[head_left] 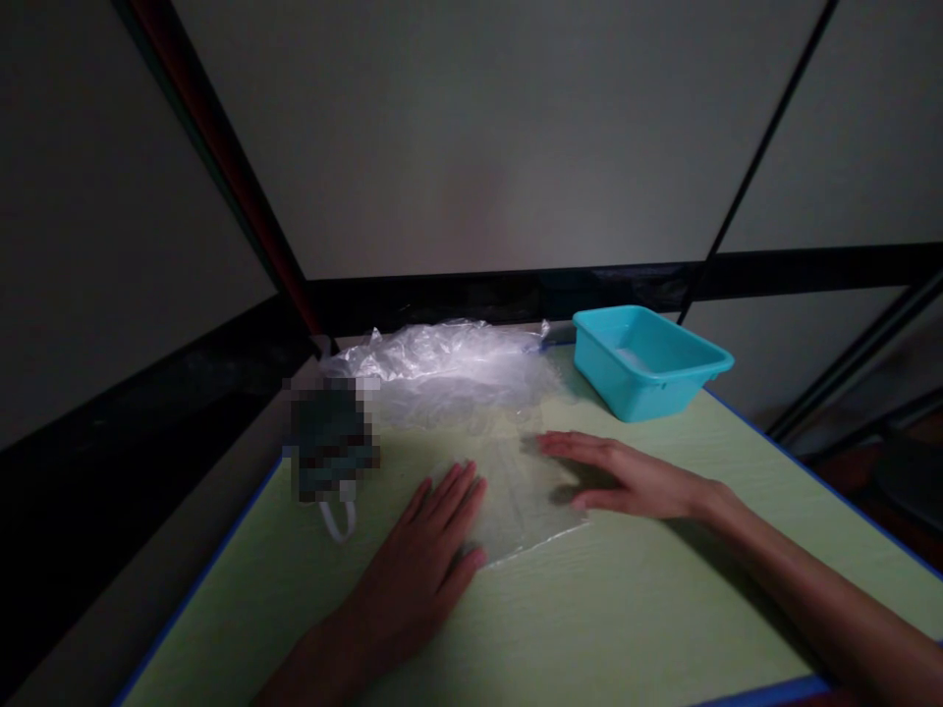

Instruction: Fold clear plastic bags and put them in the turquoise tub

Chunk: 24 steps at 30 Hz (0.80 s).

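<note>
Dim light; grey wall (501, 137), black band (442, 299); yellow-green table (626, 609).

You are somewhere dim indoors, home or workroom unclear; pale, dark-framed wall panels (508, 137) border your blue-edged green surface (589, 609).

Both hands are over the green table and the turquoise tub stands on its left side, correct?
No: the head view shows the turquoise tub on the right side of the green table. The left hand and right hand are over it.
</note>
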### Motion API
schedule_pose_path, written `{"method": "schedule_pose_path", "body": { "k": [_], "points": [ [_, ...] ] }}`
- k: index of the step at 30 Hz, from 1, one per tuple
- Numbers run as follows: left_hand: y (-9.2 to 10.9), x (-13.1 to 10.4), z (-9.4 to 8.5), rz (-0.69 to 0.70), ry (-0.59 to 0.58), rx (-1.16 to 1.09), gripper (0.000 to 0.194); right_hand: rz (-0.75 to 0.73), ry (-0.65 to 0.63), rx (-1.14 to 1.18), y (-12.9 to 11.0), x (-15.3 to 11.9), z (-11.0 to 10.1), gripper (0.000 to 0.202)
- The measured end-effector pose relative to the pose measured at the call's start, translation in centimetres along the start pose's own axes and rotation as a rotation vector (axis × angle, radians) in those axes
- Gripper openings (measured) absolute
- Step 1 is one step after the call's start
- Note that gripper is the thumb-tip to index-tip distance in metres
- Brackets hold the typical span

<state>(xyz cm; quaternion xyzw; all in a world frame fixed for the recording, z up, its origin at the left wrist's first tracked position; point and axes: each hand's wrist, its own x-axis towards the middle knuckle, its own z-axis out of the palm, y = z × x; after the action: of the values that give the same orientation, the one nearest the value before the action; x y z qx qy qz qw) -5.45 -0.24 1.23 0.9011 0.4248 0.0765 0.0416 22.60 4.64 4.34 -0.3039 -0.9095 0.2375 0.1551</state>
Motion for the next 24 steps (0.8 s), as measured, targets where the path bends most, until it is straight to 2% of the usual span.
{"method": "schedule_pose_path", "body": {
  "k": [3, 6, 9, 12, 20, 24],
  "points": [
    [0.3, 0.1, -0.4, 0.062, -0.016, -0.064, 0.057, -0.047, 0.032, -0.089, -1.4, 0.7, 1.3, 0.059],
    [0.9, 0.3, -0.8, 0.149, -0.037, -0.142, 0.063, -0.098, -0.016, -0.149, -2.4, 1.3, 3.0, 0.07],
    [1.4, 0.4, -0.9, 0.219, -0.071, -0.174, 0.064, -0.1, -0.024, -0.179, -2.6, 1.4, 4.2, 0.082],
    [1.6, 0.5, -1.0, 0.26, -0.112, -0.161, 0.061, -0.065, -0.026, -0.2, -2.4, 1.3, 4.6, 0.084],
    [1.8, 0.5, -1.6, 0.247, -0.151, -0.154, 0.057, -0.007, -0.126, -0.232, -2.6, 1.3, 4.2, 0.084],
    [1.8, 0.6, -1.3, 0.115, -0.081, -0.189, 0.05, -0.02, -0.028, -0.21, -2.3, 1.6, 3.8, 0.072]
  ]
}}
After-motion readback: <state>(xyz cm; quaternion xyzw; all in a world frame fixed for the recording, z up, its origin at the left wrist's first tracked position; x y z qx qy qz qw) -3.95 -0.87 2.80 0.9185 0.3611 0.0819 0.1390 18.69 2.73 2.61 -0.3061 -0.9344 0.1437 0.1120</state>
